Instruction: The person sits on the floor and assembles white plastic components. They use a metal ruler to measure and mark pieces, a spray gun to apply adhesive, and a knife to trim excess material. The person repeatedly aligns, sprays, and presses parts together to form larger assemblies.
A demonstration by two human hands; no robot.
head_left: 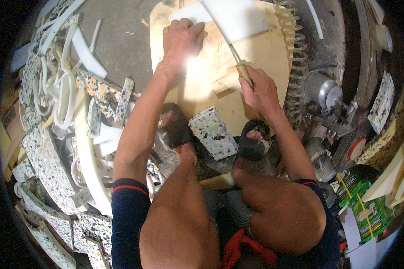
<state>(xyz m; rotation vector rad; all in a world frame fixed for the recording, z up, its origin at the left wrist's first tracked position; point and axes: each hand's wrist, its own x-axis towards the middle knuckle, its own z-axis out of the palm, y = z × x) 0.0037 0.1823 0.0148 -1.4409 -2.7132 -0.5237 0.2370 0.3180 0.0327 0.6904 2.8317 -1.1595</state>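
Your knees fill the foreground. Speckled foam scraps (49, 166) pile at left. Your left hand (180, 42) presses flat, fingers spread, on the wooden board (265, 54). Your right hand (260, 92) grips a knife (241, 67), its blade at the white foam sheet (235, 18).

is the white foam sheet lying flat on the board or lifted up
Flat. The white foam sheet lies on the wooden board, the left hand pressing beside it while the right hand holds a knife against its edge.
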